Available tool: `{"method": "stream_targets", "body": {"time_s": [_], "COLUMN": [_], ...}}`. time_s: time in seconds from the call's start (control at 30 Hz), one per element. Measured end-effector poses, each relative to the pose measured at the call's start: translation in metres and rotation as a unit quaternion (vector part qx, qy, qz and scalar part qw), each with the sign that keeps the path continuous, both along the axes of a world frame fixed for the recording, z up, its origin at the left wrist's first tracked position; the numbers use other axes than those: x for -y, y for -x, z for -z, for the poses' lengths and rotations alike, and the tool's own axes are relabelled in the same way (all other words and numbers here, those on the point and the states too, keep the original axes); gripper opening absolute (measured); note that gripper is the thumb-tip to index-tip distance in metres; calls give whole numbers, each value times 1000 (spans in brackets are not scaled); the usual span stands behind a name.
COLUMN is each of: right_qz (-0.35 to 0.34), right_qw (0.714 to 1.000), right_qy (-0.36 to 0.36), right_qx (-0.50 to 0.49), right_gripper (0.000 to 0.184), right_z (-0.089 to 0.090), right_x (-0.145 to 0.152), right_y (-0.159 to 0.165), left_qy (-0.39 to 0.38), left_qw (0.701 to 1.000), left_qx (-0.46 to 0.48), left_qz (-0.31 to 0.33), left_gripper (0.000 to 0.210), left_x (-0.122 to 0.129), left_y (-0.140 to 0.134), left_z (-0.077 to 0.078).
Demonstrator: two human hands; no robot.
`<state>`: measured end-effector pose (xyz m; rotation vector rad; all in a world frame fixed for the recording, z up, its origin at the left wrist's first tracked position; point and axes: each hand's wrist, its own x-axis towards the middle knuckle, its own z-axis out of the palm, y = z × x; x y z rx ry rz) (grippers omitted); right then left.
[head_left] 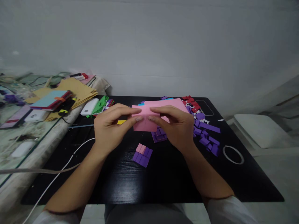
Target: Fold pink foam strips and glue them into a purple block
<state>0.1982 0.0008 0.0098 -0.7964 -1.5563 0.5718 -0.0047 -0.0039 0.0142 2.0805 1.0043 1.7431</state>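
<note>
A small rectangle of pink paper (145, 126) is held up over the black table, pinched from both sides. My left hand (111, 126) grips its left part between thumb and fingers. My right hand (178, 126) does the same on the right, its thumb tip close to the left thumb. A faint vertical crease shows between the thumbs. Behind lies a larger pink sheet (178, 103), partly hidden by the right hand. Nearer to me rests a flat piece of folded purple and pink paper squares (142, 155). Another purple folded piece (159, 134) sits partly behind my right hand.
Purple folded strips (206, 137) and red paper bits (191, 102) are scattered at the right. A white ring (233, 155) lies near the right edge. Green papers (100, 105) stand at the back left. A white cable (70, 158) crosses the left side.
</note>
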Motion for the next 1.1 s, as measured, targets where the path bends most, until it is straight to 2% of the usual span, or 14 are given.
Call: {"method": "stream_targets", "body": {"time_s": [0.23,0.43,0.6,0.67,0.8,1.0,1.1], "right_qz": [14,4,53,32,-48,-33,-35], "right_qw": [999,998,992,991,991,996,997], "right_qy": [-33,-62,-81,-83,-58,-7,10], "right_qx": [18,28,78,102,114,79,65], "right_gripper": [18,18,7,4,4,4,3], "right_z": [2,2,-4,-6,-8,-5,-4], "right_x": [0,-1,2,3,3,2,2], "right_y": [1,0,0,0,0,-2,-2], "left_qy": [-8,-2,-14,-16,14,142,160], "left_qw": [999,999,996,997,999,988,985], "left_qx": [-14,-24,-45,-55,-50,20,36], "left_qz": [-42,-40,-71,-58,13,47,59], "left_gripper": [18,15,12,9,4,15,10], "left_x": [1,2,3,3,2,3,4], "left_y": [0,0,2,1,-1,-1,-2], "left_z": [0,1,-2,-2,-2,-5,-7]}}
